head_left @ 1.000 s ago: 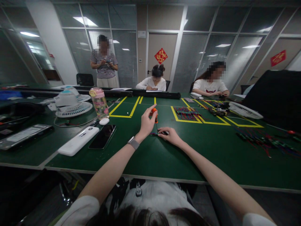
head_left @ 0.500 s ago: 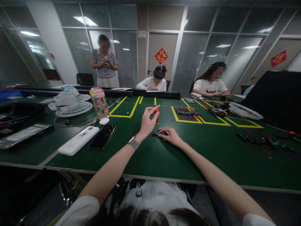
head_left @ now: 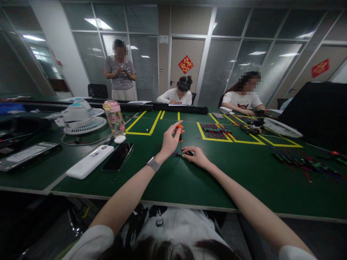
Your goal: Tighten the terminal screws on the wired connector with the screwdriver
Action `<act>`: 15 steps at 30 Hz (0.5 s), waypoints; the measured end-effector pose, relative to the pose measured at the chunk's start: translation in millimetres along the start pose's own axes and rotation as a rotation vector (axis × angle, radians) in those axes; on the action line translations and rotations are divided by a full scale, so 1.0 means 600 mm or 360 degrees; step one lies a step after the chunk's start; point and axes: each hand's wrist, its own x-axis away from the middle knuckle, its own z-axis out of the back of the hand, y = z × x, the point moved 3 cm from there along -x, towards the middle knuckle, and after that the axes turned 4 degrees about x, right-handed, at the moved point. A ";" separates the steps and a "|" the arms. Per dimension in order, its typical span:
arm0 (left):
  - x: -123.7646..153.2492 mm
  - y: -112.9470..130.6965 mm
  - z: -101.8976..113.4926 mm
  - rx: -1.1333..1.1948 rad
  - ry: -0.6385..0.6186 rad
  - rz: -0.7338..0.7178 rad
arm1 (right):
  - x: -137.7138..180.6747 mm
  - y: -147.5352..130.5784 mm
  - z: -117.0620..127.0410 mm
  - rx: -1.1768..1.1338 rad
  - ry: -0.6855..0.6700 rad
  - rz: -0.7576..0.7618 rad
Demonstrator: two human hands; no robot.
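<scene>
My left hand (head_left: 170, 138) is closed round the orange and black handle of a screwdriver (head_left: 180, 135), which stands upright. Its thin shaft points down at a small green circuit board with thin wires (head_left: 177, 154) on the table. My right hand (head_left: 198, 156) pinches the board's right side with thumb and fingers, low against the tabletop. A small dark piece shows between those fingers, too small to name. The screwdriver's tip meets the board, though the exact spot is not clear.
Wired boards lie in a bundle (head_left: 217, 130) inside yellow tape, with another pile (head_left: 309, 162) at right. To the left are a black phone (head_left: 118, 157), a white power bank (head_left: 90, 161), a bottle (head_left: 115, 117) and a white fan (head_left: 81, 117). Several people are across the table.
My left thumb and fingers have shifted slightly on the screwdriver handle, so more of it shows. My right hand stays in place on the board.
</scene>
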 end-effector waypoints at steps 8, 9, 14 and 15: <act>-0.002 0.004 0.003 -0.0098 0.0014 -0.0004 | 0.001 0.000 0.001 -0.0012 0.0002 0.0008; -0.002 0.004 0.003 -0.0066 -0.0009 0.0011 | 0.001 0.000 0.001 -0.0015 0.0000 0.0011; -0.001 0.014 0.007 -0.0310 0.0095 -0.0085 | 0.001 0.001 0.001 -0.0014 -0.0004 0.0010; -0.001 0.014 0.007 -0.0324 0.0100 -0.0085 | 0.001 0.001 0.001 -0.0010 -0.0001 0.0007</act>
